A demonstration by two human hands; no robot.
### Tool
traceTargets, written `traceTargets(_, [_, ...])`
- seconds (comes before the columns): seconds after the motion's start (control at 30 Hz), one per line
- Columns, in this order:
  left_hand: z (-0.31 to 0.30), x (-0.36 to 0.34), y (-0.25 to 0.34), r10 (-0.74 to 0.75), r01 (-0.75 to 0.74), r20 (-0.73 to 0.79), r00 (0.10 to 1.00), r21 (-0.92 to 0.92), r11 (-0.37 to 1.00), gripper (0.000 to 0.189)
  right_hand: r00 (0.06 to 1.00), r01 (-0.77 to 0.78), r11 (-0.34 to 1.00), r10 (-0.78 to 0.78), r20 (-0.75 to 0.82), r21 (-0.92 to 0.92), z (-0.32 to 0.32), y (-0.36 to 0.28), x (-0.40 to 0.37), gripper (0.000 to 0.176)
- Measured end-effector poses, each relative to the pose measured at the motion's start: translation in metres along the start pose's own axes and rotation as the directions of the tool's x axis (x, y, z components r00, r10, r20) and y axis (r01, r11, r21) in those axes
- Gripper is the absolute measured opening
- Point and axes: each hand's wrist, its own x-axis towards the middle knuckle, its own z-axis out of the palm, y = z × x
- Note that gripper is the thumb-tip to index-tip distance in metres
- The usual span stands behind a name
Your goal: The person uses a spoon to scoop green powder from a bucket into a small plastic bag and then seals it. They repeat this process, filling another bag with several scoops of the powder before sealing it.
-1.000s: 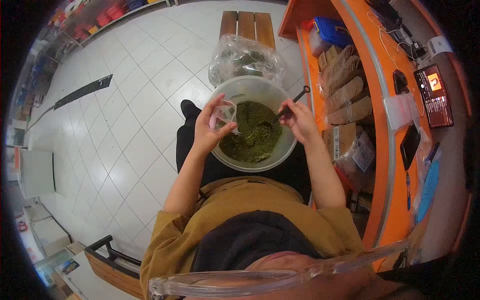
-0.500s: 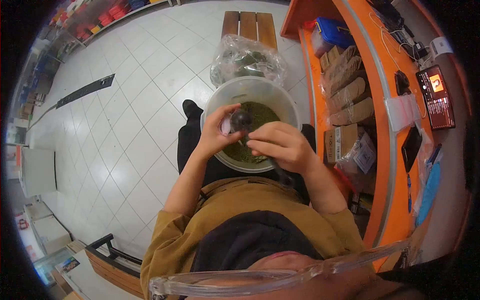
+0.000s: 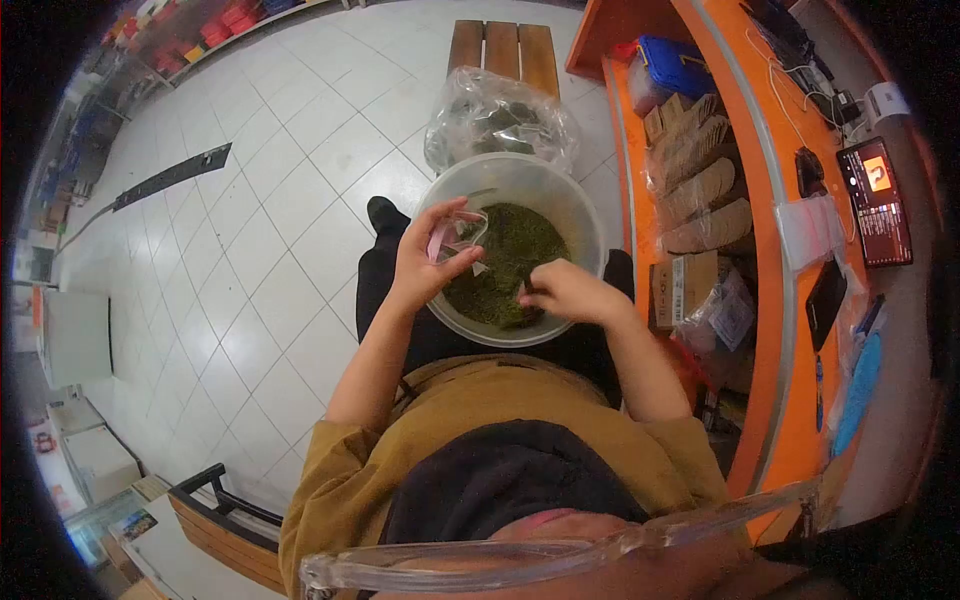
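A translucent plastic tub (image 3: 588,215) stands between the knees, partly filled with dried, crumbled green herb (image 3: 525,235). Over its left side, my left hand (image 3: 420,265) grips a small clear plastic bag (image 3: 462,232) with a pinkish edge between thumb and fingers. The bag's mouth looks spread apart. Down at the herb on the right, my right hand (image 3: 575,292) has its fingers curled round a dark spoon, of which only a small dark bit shows; its bowl is hidden by the hand or the herb.
Just beyond the tub, a large clear bag (image 3: 500,125) of green herb rests on a slatted wooden bench (image 3: 502,50). To the right, an orange shelf unit (image 3: 760,400) holds cardboard pieces, a blue-lidded box (image 3: 672,65) and a lit phone or tablet (image 3: 874,200). A wooden seat (image 3: 225,540) is behind left.
My right hand has lowered from the small bag to the herb, taking the dark spoon away from the bag's mouth. My left hand stays over the tub with the bag.
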Motion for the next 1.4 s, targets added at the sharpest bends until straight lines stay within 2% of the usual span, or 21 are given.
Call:
traceTargets(0.03, [-0.001,0.002,0.0,0.03,-0.031,0.015,0.999,0.073,0.997,0.064,0.998,0.043,0.996,-0.04,-0.045,0.074,-0.004,0.003,-0.001,0.022])
traceTargets(0.1, [-0.001,0.004,-0.003,0.087,-0.097,0.053,0.995,0.211,0.973,0.065,0.988,0.01,0.991,0.01,-0.152,0.131,-0.012,0.004,-0.004,0.022])
traceTargets(0.17, [0.002,0.005,-0.006,0.143,-0.154,0.067,0.987,0.21,0.965,0.066,0.953,0.015,0.987,0.035,-0.302,0.162,-0.019,0.005,-0.008,0.022])
traceTargets(0.2, [0.004,0.005,-0.005,0.169,-0.181,0.073,0.983,0.21,0.961,0.067,0.937,-0.03,0.941,0.144,-0.317,0.338,-0.02,0.012,-0.006,0.022])
traceTargets(0.3, [0.004,0.003,0.001,0.057,-0.069,0.079,0.995,0.16,0.985,0.071,0.859,-0.01,0.784,0.325,-0.396,0.621,-0.033,0.025,-0.016,0.023])
traceTargets(0.4, [0.002,0.005,0.001,0.097,-0.139,0.13,0.987,0.364,0.921,0.071,0.71,0.28,0.627,0.375,-0.596,0.727,-0.041,0.02,-0.021,0.023])
traceTargets(0.5, [0.005,0.006,-0.002,0.109,-0.17,0.177,0.978,0.381,0.909,0.069,0.451,0.603,0.561,0.345,-0.823,0.567,-0.036,-0.003,-0.016,0.023])
traceTargets(0.6, [0.011,0.005,0.004,0.094,-0.188,0.231,0.968,0.427,0.885,0.071,0.34,0.633,0.728,0.043,-0.939,0.263,-0.025,-0.029,-0.01,0.023])
traceTargets(0.7, [0.011,0.006,-0.002,0.081,-0.181,0.24,0.967,0.429,0.885,0.072,0.33,0.572,0.819,-0.191,-0.924,0.035,-0.024,-0.041,-0.009,0.022])
traceTargets(0.73, [0.011,0.006,-0.002,0.086,-0.18,0.235,0.968,0.411,0.894,0.072,0.361,0.523,0.851,-0.272,-0.892,-0.048,-0.027,-0.043,-0.011,0.023])
traceTargets(0.83, [0.01,0.005,0.002,0.077,-0.159,0.219,0.973,0.386,0.909,0.071,0.283,0.579,0.81,-0.302,-0.911,-0.089,-0.024,-0.039,-0.008,0.021])
traceTargets(0.93, [0.012,0.005,0.007,0.059,-0.143,0.214,0.975,0.4,0.905,0.071,0.257,0.628,0.775,-0.127,-0.958,0.067,-0.018,-0.039,-0.008,0.021])
traceTargets(0.97, [0.012,0.005,0.006,0.08,-0.162,0.213,0.974,0.405,0.9,0.07,0.251,0.576,0.816,-0.122,-0.96,0.047,-0.018,-0.037,-0.009,0.02])
traceTargets(1.03, [0.012,0.005,0.003,0.1,-0.18,0.209,0.973,0.408,0.895,0.07,0.24,0.463,0.886,-0.116,-0.964,0.009,-0.018,-0.033,-0.012,0.019])
traceTargets(1.13, [0.012,0.005,0.002,0.118,-0.193,0.198,0.973,0.425,0.884,0.068,0.469,0.366,0.93,-0.199,-0.86,-0.015,-0.01,-0.026,-0.001,0.014])
traceTargets(1.23, [0.014,0.005,0.0,0.185,-0.251,0.182,0.966,0.466,0.848,0.065,0.7,0.324,0.938,-0.151,-0.698,0.123,0.012,-0.031,0.008,0.012])
traceTargets(1.33, [0.012,0.003,-0.006,0.246,-0.301,0.175,0.953,0.495,0.815,0.061,0.802,0.247,0.968,-0.182,-0.569,0.039,0.02,-0.032,0.009,0.013])
traceTargets(1.4, [0.013,0.001,-0.003,0.245,-0.303,0.178,0.953,0.561,0.77,0.058,0.757,0.243,0.97,-0.181,-0.627,0.015,0.021,-0.028,0.01,0.015])
